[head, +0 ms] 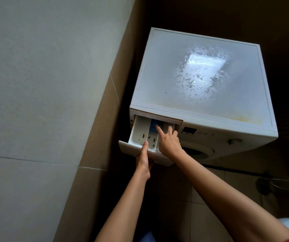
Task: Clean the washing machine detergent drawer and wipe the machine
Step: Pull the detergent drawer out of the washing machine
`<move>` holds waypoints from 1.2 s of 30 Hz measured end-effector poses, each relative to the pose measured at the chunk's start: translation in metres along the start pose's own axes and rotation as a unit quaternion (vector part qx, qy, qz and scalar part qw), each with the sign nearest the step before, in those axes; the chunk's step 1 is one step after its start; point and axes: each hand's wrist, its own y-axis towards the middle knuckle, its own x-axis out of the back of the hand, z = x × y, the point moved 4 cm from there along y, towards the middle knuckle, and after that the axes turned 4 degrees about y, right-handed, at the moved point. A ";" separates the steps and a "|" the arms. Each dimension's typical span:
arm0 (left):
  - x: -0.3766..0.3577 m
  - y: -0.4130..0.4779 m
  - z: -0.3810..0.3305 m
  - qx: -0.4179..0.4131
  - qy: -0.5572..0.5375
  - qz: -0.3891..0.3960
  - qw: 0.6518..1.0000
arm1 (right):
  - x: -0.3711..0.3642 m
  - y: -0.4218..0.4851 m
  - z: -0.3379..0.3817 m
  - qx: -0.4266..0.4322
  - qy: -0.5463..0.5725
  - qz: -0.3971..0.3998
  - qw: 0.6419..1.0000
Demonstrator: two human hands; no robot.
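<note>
Grey wall [35, 84] is seen along the left, with a brown tiled strip [103, 137] between it and the machine. Tiled floor [201, 198] is seen below.

White washing machine [201, 75] is viewed from above. Its top is dusty, with a patchy bright reflection in the middle and a yellow stain near the front right corner. Its front is turned toward the person. Round door [198, 151] and knob [234, 141] are partly seen on the front.

Detergent drawer [139, 131] is pulled well out of its slot at the upper left corner of the front. Its long axis runs from the slot out toward the person, front panel nearest. Compartments are open upward, with brown spots [143, 136] on their floors. A blue insert [153, 125] sits at the back of the middle compartment.

Left grip [143, 163] is closed on the drawer's front panel, thumb laid over the top edge, fingers underneath.

Right grip [168, 142] clasps nothing: index finger held straight, tip at the blue insert, other fingers bent over the right compartment.
</note>
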 end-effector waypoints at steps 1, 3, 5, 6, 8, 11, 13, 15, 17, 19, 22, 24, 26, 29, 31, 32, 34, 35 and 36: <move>0.000 0.000 0.000 0.001 0.002 0.001 1.000 | -0.001 0.003 0.001 -0.004 -0.013 -0.001 1.000; -0.001 -0.002 0.000 0.001 0.003 0.004 1.000 | -0.004 0.009 0.002 -0.017 -0.030 0.001 0.999; -0.001 -0.002 -0.001 0.004 -0.003 0.007 1.000 | -0.008 0.014 0.003 -0.028 -0.034 0.009 0.999; -0.001 -0.002 -0.001 0.000 -0.004 0.007 1.000 | -0.010 0.015 0.003 -0.030 -0.034 0.012 0.999; 0.000 -0.001 0.000 0.002 -0.002 0.003 1.000 | -0.012 0.017 0.003 -0.031 -0.026 0.012 0.999; 0.000 -0.001 0.000 0.012 -0.001 0.001 1.000 | -0.013 0.017 0.002 -0.038 0.003 0.004 0.999; -0.001 -0.003 -0.001 0.018 -0.004 0.000 1.000 | -0.014 0.017 0.002 -0.035 0.010 -0.004 0.999; -0.002 -0.002 -0.002 0.021 -0.011 -0.003 1.000 | -0.014 0.016 0.003 -0.026 0.012 -0.016 0.999; -0.002 0.000 -0.001 0.023 -0.011 -0.002 1.000 | -0.014 0.015 0.006 -0.019 0.004 -0.035 0.999; -0.001 0.002 0.000 0.026 -0.004 -0.003 1.000 | -0.015 0.015 0.008 -0.019 -0.003 -0.045 0.999; -0.001 0.001 -0.001 0.026 -0.002 0.000 1.000 | -0.016 0.016 0.010 -0.022 -0.005 -0.048 0.999; -0.003 0.000 0.000 0.024 -0.002 -0.004 1.000 | -0.015 0.017 0.010 -0.021 -0.007 -0.049 0.999; -0.006 -0.002 0.002 0.016 -0.010 -0.010 1.000 | -0.015 0.017 0.009 -0.019 -0.008 -0.051 0.998; -0.006 -0.001 0.002 0.011 0.003 -0.023 1.000 | -0.013 0.017 0.010 -0.018 -0.008 -0.061 0.998; -0.002 0.006 0.002 0.014 0.022 -0.027 0.999 | -0.013 0.017 0.012 -0.021 -0.001 -0.066 0.998; 0.001 0.011 0.002 0.017 0.032 -0.028 0.999 | -0.013 0.016 0.014 -0.022 0.004 -0.070 0.997; 0.007 0.018 0.007 0.023 0.044 -0.036 0.998 | -0.015 0.013 0.018 -0.024 0.012 -0.081 0.996; 0.010 0.019 0.012 0.024 0.043 -0.040 0.998 | -0.018 0.010 0.019 -0.024 0.014 -0.086 0.996; 0.013 0.019 0.019 0.024 0.041 -0.042 0.998 | -0.022 0.006 0.019 -0.022 0.014 -0.088 0.996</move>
